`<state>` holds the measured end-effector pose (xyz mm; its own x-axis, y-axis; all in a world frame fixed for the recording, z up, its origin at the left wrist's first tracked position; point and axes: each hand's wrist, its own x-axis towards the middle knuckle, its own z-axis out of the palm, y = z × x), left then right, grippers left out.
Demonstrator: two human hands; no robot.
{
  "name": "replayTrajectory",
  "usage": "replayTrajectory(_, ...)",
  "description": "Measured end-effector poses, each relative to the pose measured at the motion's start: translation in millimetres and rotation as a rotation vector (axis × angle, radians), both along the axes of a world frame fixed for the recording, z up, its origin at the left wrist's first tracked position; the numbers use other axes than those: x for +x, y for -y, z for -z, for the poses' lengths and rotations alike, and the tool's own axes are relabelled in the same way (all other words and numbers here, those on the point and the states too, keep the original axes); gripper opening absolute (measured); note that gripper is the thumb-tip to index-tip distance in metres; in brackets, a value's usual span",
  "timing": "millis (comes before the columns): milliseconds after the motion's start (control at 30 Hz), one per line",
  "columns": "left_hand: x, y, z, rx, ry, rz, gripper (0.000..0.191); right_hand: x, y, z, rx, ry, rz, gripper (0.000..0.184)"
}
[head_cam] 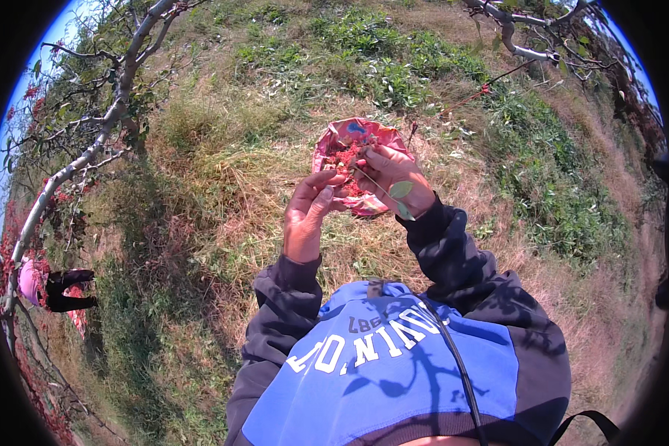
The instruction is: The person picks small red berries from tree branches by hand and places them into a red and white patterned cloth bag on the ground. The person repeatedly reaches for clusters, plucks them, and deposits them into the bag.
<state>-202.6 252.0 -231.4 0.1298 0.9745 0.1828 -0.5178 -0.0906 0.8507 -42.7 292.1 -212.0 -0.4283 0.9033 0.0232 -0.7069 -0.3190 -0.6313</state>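
Note:
In front of me is a pink and red patterned bag (pixel 362 127), its mouth open and clusters of small red berries (pixel 343 158) inside. My right hand (pixel 398 177) is over the bag's right side, thumb and fingers pinched on a thin leafy sprig (pixel 400 189). The sprig's green leaves hang down past my wrist. My left hand (pixel 305 214) reaches to the bag's lower left, fingers bent and fingertips close to the berries. Whether those fingertips grip anything is not clear.
On the left a pale bare branch (pixel 97 139) curves up beside red berry clusters (pixel 14 223). Another person in pink and black (pixel 61 290) stands among the branches. More branches (pixel 513 33) hang at the upper right. Dry grass (pixel 228 184) and green plants (pixel 362 39) cover the ground.

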Motion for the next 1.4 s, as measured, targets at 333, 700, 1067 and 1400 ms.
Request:
replayTrajectory(333, 25.0, -2.4, 20.3, -0.1, -0.156, -0.196, 0.026, -13.4, -4.1, 31.8, -0.127, -0.187, -0.119, 0.024)
replayTrajectory(700, 35.4, -10.3, 37.7, -0.108, -0.411, -0.32, 0.028, -9.8, -23.6, 44.0, -0.064, 0.167, -0.016, 0.015)
replayTrajectory(1067, 12.2, -1.9, 83.5, -0.298, -0.336, -0.336, 0.028, 91.2, -156.1, 170.1, -0.072, 0.591, 0.391, 0.036)
replayTrajectory(1400, -1.3, -66.9, -53.4, 0.368, -0.645, -0.512, 0.023, 89.5, -14.1, 275.4, -0.475, 0.732, -0.133, 0.025)
